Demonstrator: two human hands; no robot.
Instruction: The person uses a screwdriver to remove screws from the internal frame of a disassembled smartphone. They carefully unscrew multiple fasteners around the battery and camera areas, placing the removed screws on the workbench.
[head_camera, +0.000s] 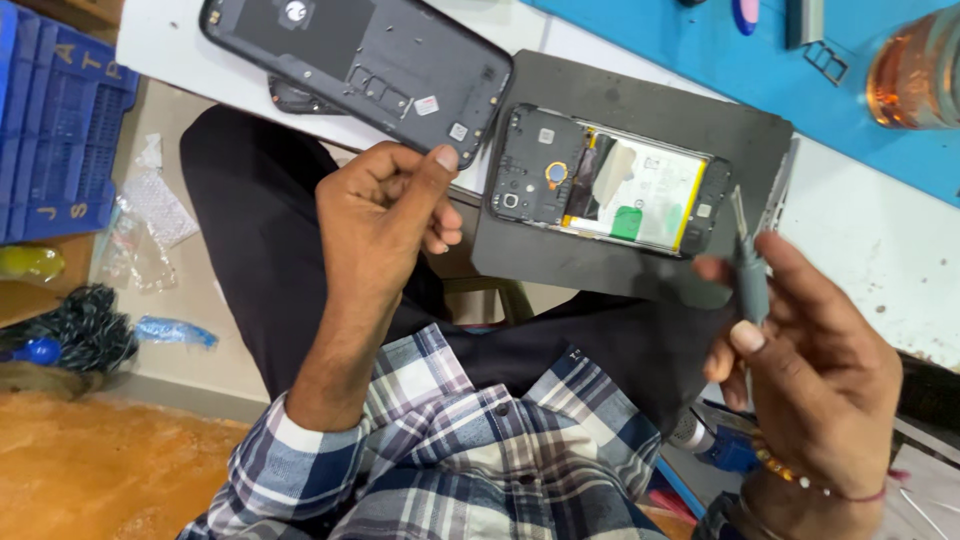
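The back cover (365, 62), dark and turned inner side up, is held up over the near left edge of the surface (880, 240); the left hand (385, 215) pinches its lower right corner, thumb tip pressed on the rim, the other fingers curled beneath; the cover hangs partly above a dark object that I cannot make out. The opened phone (610, 185) lies flat on a grey mat (660, 110) near the surface's front edge, its board on the left and a pale battery with a green tab on the right; the mat overhangs that edge toward the lap. The right hand (815, 375) grips a slim grey tool (748, 265) between thumb and fingers, tip pointing up, just right of the phone and apart from it. A blue mat (700, 45) covers the far right part; a blue crate (60, 120) stands on the floor, left.
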